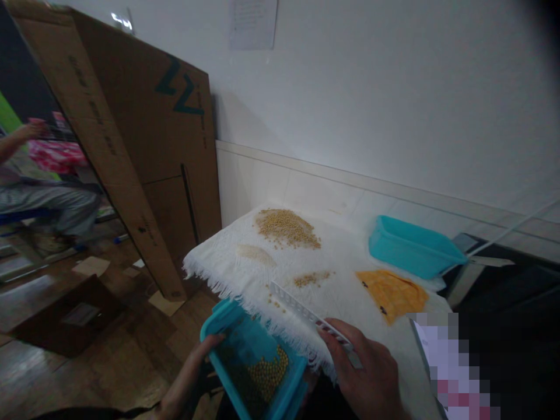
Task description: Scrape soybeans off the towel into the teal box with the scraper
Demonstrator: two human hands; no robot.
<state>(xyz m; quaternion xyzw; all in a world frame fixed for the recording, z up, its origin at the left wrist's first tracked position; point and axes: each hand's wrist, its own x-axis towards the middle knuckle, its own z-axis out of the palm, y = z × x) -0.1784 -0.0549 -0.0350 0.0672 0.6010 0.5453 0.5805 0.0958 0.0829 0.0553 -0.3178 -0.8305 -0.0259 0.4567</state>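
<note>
My left hand (199, 361) grips the left rim of a turquoise plastic bin (297, 373), held below the table's fringed edge. Yellowish beans like soybeans (271, 373) lie in the bin, with darker small bits beside them. My right hand (363, 364) is closed on a white slotted plastic strip (301, 309), which reaches over the cloth toward a few loose beans (275, 303). Beyond the strip lies a small bean cluster (310, 279). A larger bean heap (286, 226) and a patch of paler, finer grains (254, 253) lie farther back on the white cloth (227, 251).
A second turquoise bin (411, 245) stands at the table's right, behind a folded yellow cloth (394, 291). To the left, a tall cardboard box (153, 134) borders the table. Cardboard pieces (91, 265) lie on the floor, and another person (44, 192) sits at far left.
</note>
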